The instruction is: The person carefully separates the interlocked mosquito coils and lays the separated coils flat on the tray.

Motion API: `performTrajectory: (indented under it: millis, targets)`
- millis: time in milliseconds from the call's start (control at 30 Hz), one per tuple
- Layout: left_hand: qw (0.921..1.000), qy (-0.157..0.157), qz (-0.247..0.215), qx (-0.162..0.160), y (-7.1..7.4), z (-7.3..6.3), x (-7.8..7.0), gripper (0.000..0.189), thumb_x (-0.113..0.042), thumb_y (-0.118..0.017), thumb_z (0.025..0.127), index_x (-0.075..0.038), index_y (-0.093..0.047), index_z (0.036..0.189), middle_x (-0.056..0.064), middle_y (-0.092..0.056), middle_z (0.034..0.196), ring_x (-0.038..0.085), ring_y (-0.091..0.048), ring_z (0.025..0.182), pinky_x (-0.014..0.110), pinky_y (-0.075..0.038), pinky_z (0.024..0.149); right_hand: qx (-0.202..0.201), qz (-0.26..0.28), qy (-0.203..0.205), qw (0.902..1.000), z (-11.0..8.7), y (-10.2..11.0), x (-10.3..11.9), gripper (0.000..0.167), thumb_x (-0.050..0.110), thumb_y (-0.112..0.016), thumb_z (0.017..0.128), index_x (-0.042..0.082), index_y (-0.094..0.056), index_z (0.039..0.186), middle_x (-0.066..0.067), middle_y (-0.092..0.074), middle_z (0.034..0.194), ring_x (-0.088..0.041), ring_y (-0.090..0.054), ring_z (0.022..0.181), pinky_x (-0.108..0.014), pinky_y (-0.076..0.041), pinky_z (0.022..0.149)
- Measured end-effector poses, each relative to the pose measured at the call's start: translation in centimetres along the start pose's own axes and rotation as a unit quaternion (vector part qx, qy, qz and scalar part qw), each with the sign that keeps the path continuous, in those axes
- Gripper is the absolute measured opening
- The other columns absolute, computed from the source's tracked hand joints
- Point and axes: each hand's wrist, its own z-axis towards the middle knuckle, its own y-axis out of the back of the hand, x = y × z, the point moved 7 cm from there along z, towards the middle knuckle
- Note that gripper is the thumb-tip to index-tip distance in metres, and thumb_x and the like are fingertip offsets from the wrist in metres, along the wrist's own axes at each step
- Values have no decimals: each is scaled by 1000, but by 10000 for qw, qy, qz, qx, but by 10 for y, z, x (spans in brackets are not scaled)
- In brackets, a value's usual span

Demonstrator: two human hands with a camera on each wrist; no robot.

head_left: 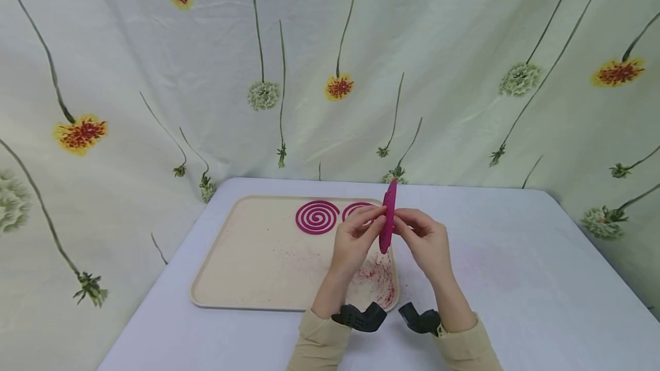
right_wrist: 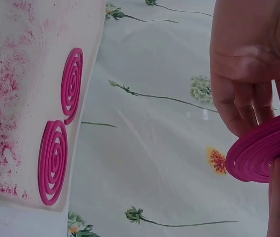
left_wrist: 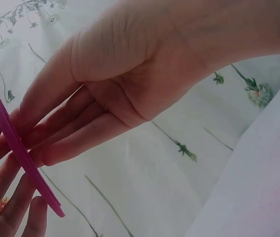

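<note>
A magenta mosquito coil (head_left: 389,216) is held up nearly edge-on over the tray's right side, between both hands. My left hand (head_left: 356,236) pinches it from the left with thumb and fingertips. From the right, my right hand (head_left: 425,239) grips the same coil, with its fingers bent against the opposite face. The left wrist view shows the coil (left_wrist: 17,140) as a thin tilted strip with fingers on both sides. Its spiral rings lie tightly packed in the right wrist view, where part of the coil (right_wrist: 253,153) runs out of frame.
A beige tray (head_left: 247,268) lies on the white table (head_left: 515,273), dusted with magenta crumbs (head_left: 378,279) at its right end. Near its back edge lie two flat coils, one whole coil (head_left: 317,217) and another coil (head_left: 356,208) partly behind my left hand. A flowered cloth (head_left: 443,62) hangs behind.
</note>
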Motion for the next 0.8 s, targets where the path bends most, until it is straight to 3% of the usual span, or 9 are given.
performTrajectory:
  millis: [200,433,567,800]
  targets:
    - [9990,-247,305,-195,-3,-4,-25,24,-1,-57,91,9,-63,113,20,-61,111,28,-56,103,35,-52,86,185,-65,239,9995,0,-3,3,20,-2,-62,88,-6,-67,106,-12,-67,99,-9,-66,87,-27,-55,75]
    - [9955,-570,584,-484,-4,-5,-34,22,1,-63,87,10,-65,107,21,-64,108,32,-60,101,38,-53,84,187,-47,-61,9998,0,2,1,21,2,-59,90,-6,-65,109,6,-67,97,-9,-65,84,-24,-55,74]
    - [9958,-505,592,-484,-4,-5,-33,21,2,-62,87,10,-66,106,21,-63,106,32,-59,100,31,-53,83,330,140,-153,9992,0,2,-1,23,1,-59,90,-8,-64,111,4,-67,100,-11,-66,87,-26,-55,76]
    - [9992,-90,79,-394,-4,-3,-26,22,4,-58,89,11,-64,110,23,-60,109,28,-56,103,28,-52,83,428,447,-147,9980,0,-1,-2,27,0,-60,89,-9,-61,115,7,-67,103,-13,-67,90,-29,-54,79]
